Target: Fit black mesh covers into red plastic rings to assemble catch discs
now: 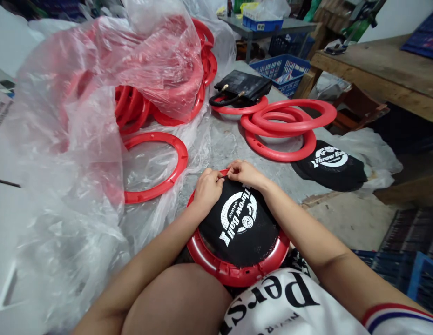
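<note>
A red plastic ring [233, 272] rests against my lap, with a black mesh cloth [237, 228] printed "Throw Ball" in white stretched over it. My left hand [207, 188] and my right hand [244, 173] sit side by side at the ring's far edge. Both are closed, pinching the cloth's rim there. A single loose red ring [167, 179] lies on plastic sheeting to the left.
A clear plastic bag [108, 79] full of red rings fills the left. A stack of red rings [286, 125] and a pile of black printed cloths [333, 165] lie ahead right. A black handbag [242, 86], blue crates [281, 65] and a wooden table [384, 70] stand behind.
</note>
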`<action>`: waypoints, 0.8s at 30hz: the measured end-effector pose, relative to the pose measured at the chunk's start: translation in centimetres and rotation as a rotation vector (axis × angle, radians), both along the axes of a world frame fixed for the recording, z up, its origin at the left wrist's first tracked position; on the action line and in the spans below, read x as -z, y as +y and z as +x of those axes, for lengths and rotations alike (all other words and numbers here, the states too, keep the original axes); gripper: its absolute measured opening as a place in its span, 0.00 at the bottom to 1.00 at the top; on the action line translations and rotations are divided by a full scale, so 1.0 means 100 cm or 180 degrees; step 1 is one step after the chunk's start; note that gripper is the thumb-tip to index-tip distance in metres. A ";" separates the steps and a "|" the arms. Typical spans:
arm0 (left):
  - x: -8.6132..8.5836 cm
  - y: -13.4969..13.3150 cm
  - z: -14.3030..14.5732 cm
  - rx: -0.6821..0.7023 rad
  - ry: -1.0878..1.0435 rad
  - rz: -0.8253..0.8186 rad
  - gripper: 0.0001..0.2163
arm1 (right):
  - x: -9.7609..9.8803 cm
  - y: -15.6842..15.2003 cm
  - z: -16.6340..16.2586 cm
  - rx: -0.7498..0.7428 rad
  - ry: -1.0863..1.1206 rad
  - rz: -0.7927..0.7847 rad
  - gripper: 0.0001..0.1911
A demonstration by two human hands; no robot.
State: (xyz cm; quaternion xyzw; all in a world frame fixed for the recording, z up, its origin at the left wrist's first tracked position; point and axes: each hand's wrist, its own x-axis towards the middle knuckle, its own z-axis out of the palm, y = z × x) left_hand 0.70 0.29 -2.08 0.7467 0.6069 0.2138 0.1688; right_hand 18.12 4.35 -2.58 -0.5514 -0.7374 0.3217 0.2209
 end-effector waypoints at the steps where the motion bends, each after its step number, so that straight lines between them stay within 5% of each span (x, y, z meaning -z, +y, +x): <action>1: -0.001 0.001 0.000 -0.0016 0.0026 -0.0023 0.07 | 0.000 0.000 0.000 0.0024 0.0013 -0.0015 0.05; 24: -0.003 0.005 -0.002 -0.0080 -0.0233 0.0060 0.07 | -0.005 -0.006 -0.007 0.0238 -0.0241 0.0129 0.08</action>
